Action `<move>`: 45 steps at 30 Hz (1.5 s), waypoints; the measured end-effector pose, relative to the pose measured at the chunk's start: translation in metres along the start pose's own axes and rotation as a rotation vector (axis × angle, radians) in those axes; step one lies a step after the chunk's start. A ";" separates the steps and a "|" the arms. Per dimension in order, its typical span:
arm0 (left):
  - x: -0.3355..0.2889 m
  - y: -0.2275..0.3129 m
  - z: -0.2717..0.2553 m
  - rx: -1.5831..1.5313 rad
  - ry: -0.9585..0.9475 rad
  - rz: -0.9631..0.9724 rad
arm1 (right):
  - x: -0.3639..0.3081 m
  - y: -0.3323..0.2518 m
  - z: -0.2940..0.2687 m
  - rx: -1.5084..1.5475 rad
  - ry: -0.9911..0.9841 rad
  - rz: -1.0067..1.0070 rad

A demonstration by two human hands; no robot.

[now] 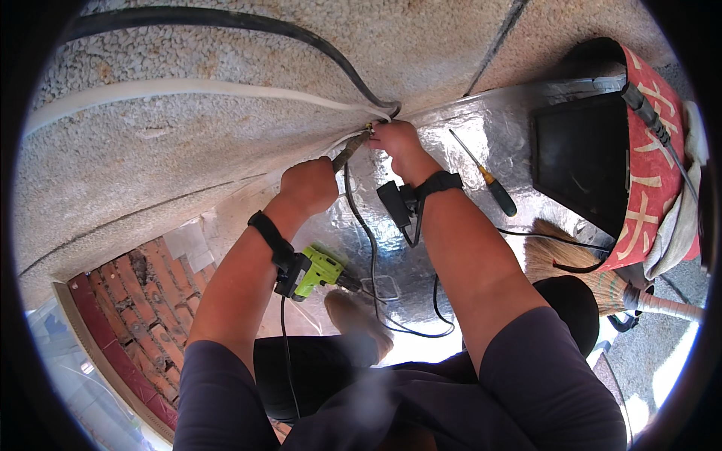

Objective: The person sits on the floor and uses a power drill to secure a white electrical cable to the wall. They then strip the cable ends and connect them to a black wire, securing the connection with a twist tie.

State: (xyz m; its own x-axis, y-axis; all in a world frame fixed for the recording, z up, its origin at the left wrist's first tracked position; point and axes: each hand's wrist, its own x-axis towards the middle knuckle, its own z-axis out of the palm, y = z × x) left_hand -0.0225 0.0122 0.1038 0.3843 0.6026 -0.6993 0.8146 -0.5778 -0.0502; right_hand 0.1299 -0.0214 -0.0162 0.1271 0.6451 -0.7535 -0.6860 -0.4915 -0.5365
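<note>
My left hand [310, 186] is wrapped round a tool with a thick, worn brown shaft [348, 153]. The shaft points up to the foot of the rough wall, where its far end meets small brass-coloured bits; its exact kind does not show. Close beside that end, my right hand [396, 141] has its fingers bent together against the wall, and what they pinch is hidden. A black cable [301, 34] and a white cable [226, 89] come together at the wall just above my right fingers.
A screwdriver [489, 180] lies on the shiny foil sheet [459, 143] right of my right hand. Below my left wrist sits a green cordless drill [320, 272]. At the right stand a red-sided container [653, 150] and a straw broom [568, 259]. Bricks [147, 308] show lower left.
</note>
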 end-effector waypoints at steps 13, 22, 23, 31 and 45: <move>0.002 -0.007 0.007 -0.121 0.021 -0.010 | 0.001 -0.001 -0.002 -0.078 -0.008 0.009; 0.000 -0.003 0.012 0.158 0.147 -0.055 | -0.003 0.000 -0.002 0.017 -0.012 0.025; 0.001 -0.003 0.009 0.181 0.139 -0.065 | -0.003 0.000 -0.002 -0.003 -0.011 0.033; 0.001 -0.002 0.010 0.176 0.122 -0.127 | -0.027 0.036 0.011 0.078 -0.042 0.129; -0.002 0.005 0.015 0.172 0.139 -0.115 | -0.046 0.045 0.067 0.189 -0.010 0.081</move>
State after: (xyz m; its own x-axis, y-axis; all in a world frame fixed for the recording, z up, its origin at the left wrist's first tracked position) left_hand -0.0254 -0.0003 0.0947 0.3594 0.7327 -0.5779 0.7752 -0.5792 -0.2522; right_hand 0.0454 -0.0338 0.0201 0.0600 0.6144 -0.7867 -0.8161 -0.4237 -0.3930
